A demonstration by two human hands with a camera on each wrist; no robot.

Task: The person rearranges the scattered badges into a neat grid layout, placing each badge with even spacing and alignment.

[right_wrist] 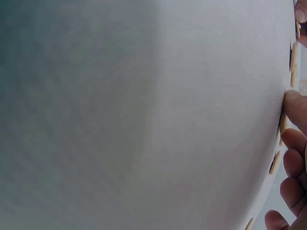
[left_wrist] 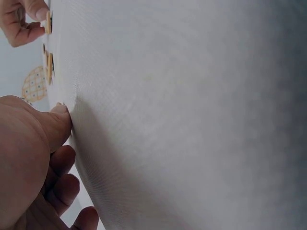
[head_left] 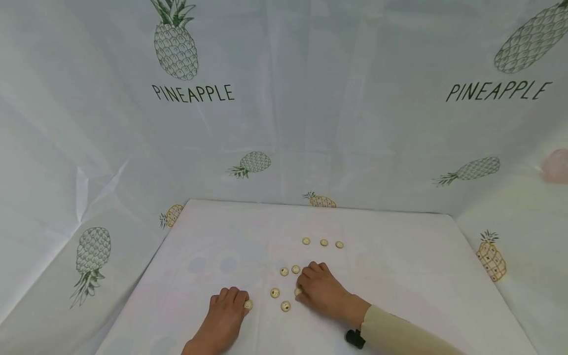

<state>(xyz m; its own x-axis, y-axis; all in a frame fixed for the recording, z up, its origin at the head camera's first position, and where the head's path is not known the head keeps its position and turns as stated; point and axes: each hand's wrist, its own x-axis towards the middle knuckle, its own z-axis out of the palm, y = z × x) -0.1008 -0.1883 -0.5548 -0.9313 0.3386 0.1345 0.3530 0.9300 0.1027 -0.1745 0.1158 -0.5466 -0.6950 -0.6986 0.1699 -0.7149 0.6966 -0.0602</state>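
Observation:
Small round pale wooden discs with dark markings lie on the white table. My left hand [head_left: 224, 314], at the near left, pinches one wooden disc [head_left: 248, 304] at its thumb side. Further right, my right hand [head_left: 323, 294] reaches in with curled fingers and pinches another disc [head_left: 298, 292], partly hidden by the fingertips. Between the hands lies a loose disc [head_left: 275, 293], with a second disc [head_left: 285, 306] nearer to me. Just beyond are two more, a left disc [head_left: 284, 271] and a right disc [head_left: 296, 269], close to my right fingers.
Three discs in a row, the middle disc [head_left: 324, 242] among them, lie farther back on the white-covered table [head_left: 399, 256]. A pale curtain [head_left: 319, 123] printed with pineapples hangs behind and at both sides. A small black object [head_left: 355, 338] shows beside my right sleeve [head_left: 399, 330].

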